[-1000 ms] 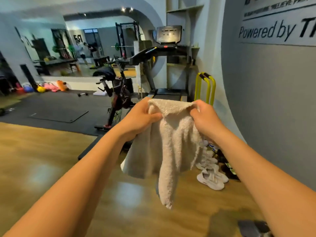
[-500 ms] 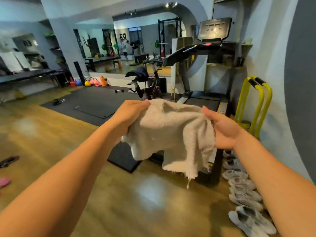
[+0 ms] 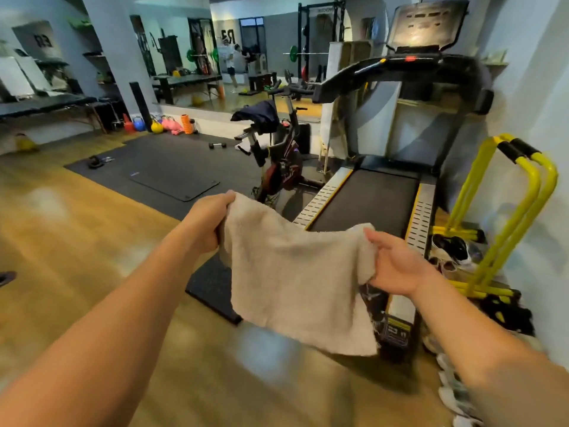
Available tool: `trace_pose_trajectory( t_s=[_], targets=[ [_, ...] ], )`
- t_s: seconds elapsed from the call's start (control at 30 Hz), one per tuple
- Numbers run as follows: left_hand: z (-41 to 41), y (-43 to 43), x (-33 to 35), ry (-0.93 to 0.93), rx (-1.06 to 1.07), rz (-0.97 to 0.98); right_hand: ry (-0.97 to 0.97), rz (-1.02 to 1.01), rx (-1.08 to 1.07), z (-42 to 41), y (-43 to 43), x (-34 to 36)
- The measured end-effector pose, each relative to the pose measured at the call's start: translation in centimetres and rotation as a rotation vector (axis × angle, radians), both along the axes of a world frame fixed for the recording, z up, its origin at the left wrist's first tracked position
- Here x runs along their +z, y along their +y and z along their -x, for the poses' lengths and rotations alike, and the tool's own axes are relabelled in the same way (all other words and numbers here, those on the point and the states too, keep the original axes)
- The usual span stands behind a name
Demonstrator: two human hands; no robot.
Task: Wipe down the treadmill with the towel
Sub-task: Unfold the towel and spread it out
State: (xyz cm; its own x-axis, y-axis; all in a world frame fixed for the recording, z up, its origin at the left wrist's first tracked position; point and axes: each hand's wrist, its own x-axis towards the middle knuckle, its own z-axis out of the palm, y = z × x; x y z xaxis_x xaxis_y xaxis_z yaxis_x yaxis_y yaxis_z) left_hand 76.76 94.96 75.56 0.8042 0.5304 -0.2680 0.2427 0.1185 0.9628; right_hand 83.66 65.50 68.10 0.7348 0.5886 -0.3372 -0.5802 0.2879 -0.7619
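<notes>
A beige terry towel [image 3: 295, 282] hangs spread between my hands in front of me. My left hand [image 3: 206, 223] grips its upper left corner. My right hand [image 3: 397, 266] pinches its right edge, thumb on top. The treadmill [image 3: 369, 198] stands just beyond the towel, with a black belt, silver side rails, black handrails and a console screen [image 3: 425, 23] at the top. The towel covers the treadmill's near left end.
A spin bike [image 3: 277, 149] stands left of the treadmill on black mats. Yellow parallel bars [image 3: 517, 192] and several shoes [image 3: 452, 251] line the right wall. Kettlebells [image 3: 157, 124] and a dumbbell lie by the mirror. Wooden floor stretches to the left.
I have come closer to the treadmill, which now looks larger. My hands have moved apart, so the towel is spread wider and flatter than before.
</notes>
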Motion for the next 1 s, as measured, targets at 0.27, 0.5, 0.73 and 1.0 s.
trace_pose_trajectory(
  t_s=[0.27,0.5,0.73,1.0],
  targets=[
    [-11.7,7.8,0.4,0.035,-0.329,-0.089,-0.256,0.524,-0.156,-15.0,3.0,2.0],
    [-23.5,9.9,-1.9,0.046,-0.377,-0.574,-0.611,0.738,-0.092,-27.0,3.8,3.6],
    [-38.8,10.5,-1.9,0.092,-0.389,-1.158,-0.901,1.055,-0.066,-40.7,5.1,2.4],
    [-52.2,10.3,0.2,-0.038,-0.317,-0.327,-0.779,0.893,-0.397,-56.2,9.1,4.4]
  ],
)
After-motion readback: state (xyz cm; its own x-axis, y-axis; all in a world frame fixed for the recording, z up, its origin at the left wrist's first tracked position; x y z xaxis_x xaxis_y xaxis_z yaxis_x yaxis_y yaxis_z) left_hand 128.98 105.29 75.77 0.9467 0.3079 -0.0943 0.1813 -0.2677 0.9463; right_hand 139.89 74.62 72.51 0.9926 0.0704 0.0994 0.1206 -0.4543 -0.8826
